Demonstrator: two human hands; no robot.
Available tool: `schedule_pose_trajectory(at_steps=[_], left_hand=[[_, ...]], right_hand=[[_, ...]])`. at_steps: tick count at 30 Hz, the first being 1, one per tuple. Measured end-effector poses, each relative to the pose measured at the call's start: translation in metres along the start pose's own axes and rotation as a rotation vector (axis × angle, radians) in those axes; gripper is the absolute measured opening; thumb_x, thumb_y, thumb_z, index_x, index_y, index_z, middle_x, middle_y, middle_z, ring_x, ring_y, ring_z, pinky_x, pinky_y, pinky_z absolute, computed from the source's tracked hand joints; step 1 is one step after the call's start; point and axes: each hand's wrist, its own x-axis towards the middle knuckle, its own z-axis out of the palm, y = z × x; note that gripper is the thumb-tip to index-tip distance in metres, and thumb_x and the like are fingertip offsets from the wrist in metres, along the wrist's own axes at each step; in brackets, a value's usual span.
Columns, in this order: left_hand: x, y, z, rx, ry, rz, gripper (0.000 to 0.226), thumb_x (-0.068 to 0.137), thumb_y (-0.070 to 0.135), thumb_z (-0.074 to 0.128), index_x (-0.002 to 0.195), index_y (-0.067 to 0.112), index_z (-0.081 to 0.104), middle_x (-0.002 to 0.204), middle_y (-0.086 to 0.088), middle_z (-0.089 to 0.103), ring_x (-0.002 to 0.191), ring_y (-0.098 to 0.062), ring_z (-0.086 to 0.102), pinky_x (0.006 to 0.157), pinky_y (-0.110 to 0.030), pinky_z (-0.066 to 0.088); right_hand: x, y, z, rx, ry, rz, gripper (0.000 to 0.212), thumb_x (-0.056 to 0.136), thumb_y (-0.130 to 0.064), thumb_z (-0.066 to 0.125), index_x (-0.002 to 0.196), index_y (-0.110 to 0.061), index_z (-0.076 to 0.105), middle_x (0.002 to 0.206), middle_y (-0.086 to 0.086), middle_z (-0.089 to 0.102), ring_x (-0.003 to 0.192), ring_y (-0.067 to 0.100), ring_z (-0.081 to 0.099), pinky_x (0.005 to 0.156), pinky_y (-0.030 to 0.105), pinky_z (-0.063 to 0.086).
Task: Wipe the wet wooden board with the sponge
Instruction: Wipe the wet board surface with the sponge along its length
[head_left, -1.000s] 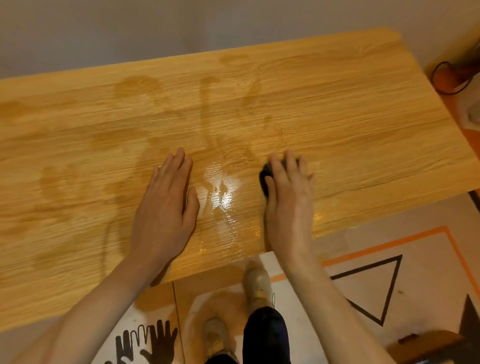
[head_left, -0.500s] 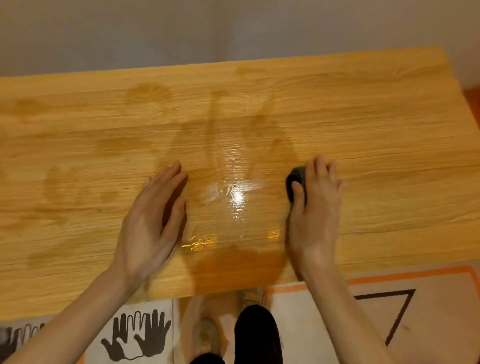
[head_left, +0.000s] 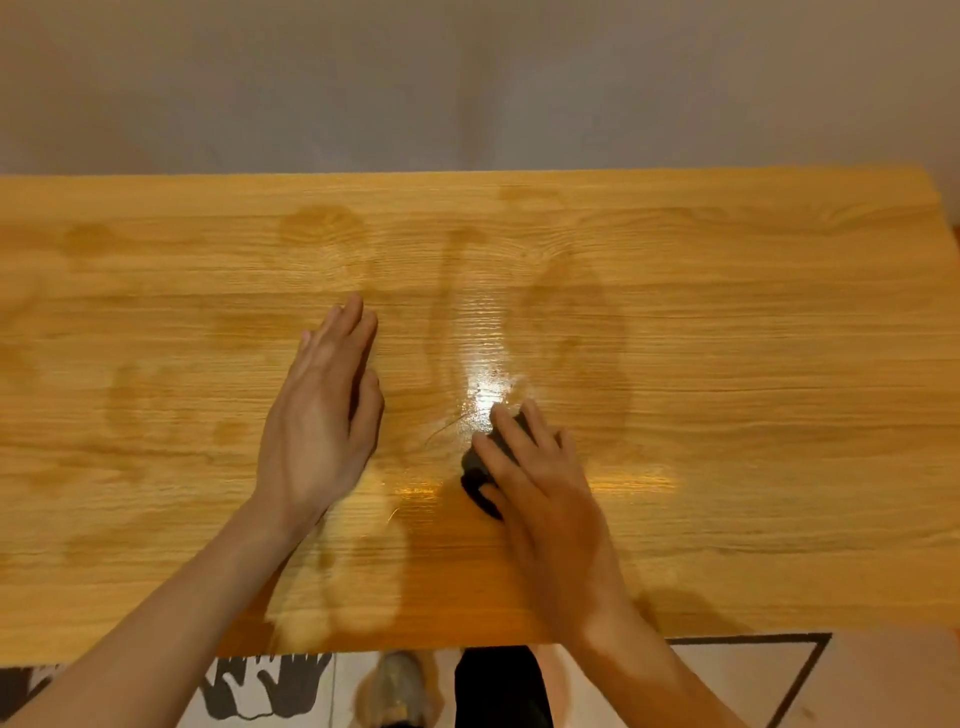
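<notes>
Wooden board (head_left: 727, 364) across the whole width of the view, long axis running left to right, grain lines in the same direction, far edge against a grey wall (head_left: 467, 78). Darker damp patches (head_left: 130, 405) on the wood to the left of the left hand. Left hand (head_left: 317, 415) palm down on the board, fingers straight and close together, pointing away from the body and a little to the right, thumb along the right side; holding nothing. Between the two hands a wet, shiny streak (head_left: 488, 384) with a bright glare, reaching from the far side down to just beside the right fingertips. Right hand (head_left: 535, 478) flat over the sponge (head_left: 475, 480), fingers slightly bent and laid on top, pressing it down on the board, thumb tucked along its near end. Sponge dark, small, mostly hidden under the fingers; visible part long from near-left to far-right, far end pointing toward the glare. Exact shape not possible to tell. Below the near edge of the board, between the forearms, one shoe (head_left: 397, 691) and a dark trouser leg (head_left: 498, 686) on a floor mat with black hand prints (head_left: 265, 686) under the left forearm.
</notes>
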Motion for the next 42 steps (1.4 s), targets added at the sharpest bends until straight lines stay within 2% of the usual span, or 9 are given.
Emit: schedule_pose_trajectory(at_steps=[6, 10, 13, 17, 22, 29, 32, 37, 42], left_hand=[[0.0, -0.001, 0.001, -0.013, 0.004, -0.02, 0.05, 0.105, 0.02, 0.04, 0.153, 0.006, 0.04, 0.164, -0.007, 0.031, 0.155, -0.016, 0.024, 0.128, -0.037, 0.016], [-0.002, 0.001, 0.002, -0.014, 0.007, -0.029, 0.049, 0.104, 0.019, 0.04, 0.152, 0.006, 0.042, 0.163, -0.006, 0.033, 0.154, -0.016, 0.025, 0.127, -0.033, 0.015], [0.001, 0.001, 0.002, -0.015, 0.013, -0.038, 0.05, 0.104, 0.019, 0.04, 0.152, 0.007, 0.042, 0.163, -0.006, 0.034, 0.154, -0.017, 0.026, 0.127, -0.033, 0.014], [0.003, 0.002, 0.002, -0.003, 0.007, -0.038, 0.05, 0.104, 0.018, 0.039, 0.151, 0.005, 0.042, 0.163, -0.007, 0.034, 0.154, -0.02, 0.027, 0.127, -0.038, 0.017], [0.003, 0.001, 0.002, 0.008, 0.001, -0.043, 0.05, 0.104, 0.02, 0.039, 0.151, 0.005, 0.043, 0.163, -0.007, 0.034, 0.153, -0.02, 0.027, 0.127, -0.039, 0.019], [0.0, 0.002, 0.003, -0.013, 0.001, -0.059, 0.05, 0.103, 0.018, 0.041, 0.151, 0.006, 0.043, 0.163, -0.005, 0.034, 0.154, -0.018, 0.027, 0.127, -0.039, 0.017], [0.003, 0.004, 0.002, -0.005, -0.001, -0.065, 0.05, 0.104, 0.02, 0.04, 0.152, 0.006, 0.042, 0.164, -0.005, 0.032, 0.154, -0.016, 0.025, 0.128, -0.037, 0.015], [0.002, 0.003, 0.002, -0.016, -0.01, -0.056, 0.05, 0.103, 0.016, 0.042, 0.152, 0.006, 0.041, 0.164, -0.005, 0.031, 0.155, -0.016, 0.023, 0.128, -0.032, 0.012], [-0.002, 0.0, 0.002, -0.043, 0.007, -0.004, 0.051, 0.102, 0.012, 0.045, 0.151, 0.001, 0.042, 0.163, -0.011, 0.033, 0.154, -0.023, 0.025, 0.127, -0.04, 0.019]], right_hand=[[0.103, 0.012, 0.002, -0.012, 0.093, 0.12, 0.039, 0.1, -0.022, 0.043, 0.137, -0.013, 0.053, 0.151, 0.009, 0.039, 0.146, 0.026, 0.021, 0.12, 0.029, -0.003], [0.013, -0.002, 0.002, -0.081, 0.046, 0.02, 0.047, 0.089, -0.022, 0.052, 0.135, -0.017, 0.05, 0.15, 0.01, 0.039, 0.145, 0.023, 0.016, 0.121, 0.045, 0.011], [-0.028, -0.001, 0.002, -0.058, -0.012, -0.084, 0.048, 0.091, -0.028, 0.049, 0.138, -0.022, 0.042, 0.151, 0.004, 0.034, 0.146, 0.025, 0.021, 0.119, 0.043, 0.018], [0.053, 0.01, 0.003, -0.13, -0.02, -0.054, 0.041, 0.094, -0.024, 0.047, 0.134, -0.019, 0.051, 0.146, 0.011, 0.045, 0.14, 0.032, 0.032, 0.117, 0.046, 0.013], [0.144, 0.013, 0.004, -0.009, 0.068, 0.061, 0.038, 0.101, -0.02, 0.045, 0.139, -0.017, 0.051, 0.153, 0.008, 0.035, 0.147, 0.026, 0.018, 0.121, 0.037, 0.002], [-0.011, 0.01, -0.008, 0.004, -0.026, -0.009, 0.042, 0.101, -0.027, 0.035, 0.14, -0.017, 0.046, 0.156, 0.005, 0.03, 0.146, 0.03, 0.02, 0.116, 0.057, 0.021], [0.009, 0.022, -0.016, 0.112, -0.026, 0.038, 0.043, 0.099, -0.026, 0.045, 0.142, -0.022, 0.046, 0.157, 0.0, 0.028, 0.149, 0.024, 0.015, 0.12, 0.053, 0.014], [0.125, 0.034, -0.018, 0.005, 0.087, 0.213, 0.042, 0.104, -0.022, 0.036, 0.146, -0.024, 0.039, 0.159, 0.002, 0.023, 0.149, 0.019, 0.003, 0.122, 0.034, -0.004], [0.036, 0.028, -0.022, 0.053, 0.06, 0.162, 0.043, 0.103, -0.021, 0.039, 0.146, -0.025, 0.038, 0.159, 0.002, 0.023, 0.15, 0.02, 0.008, 0.122, 0.041, 0.003]])
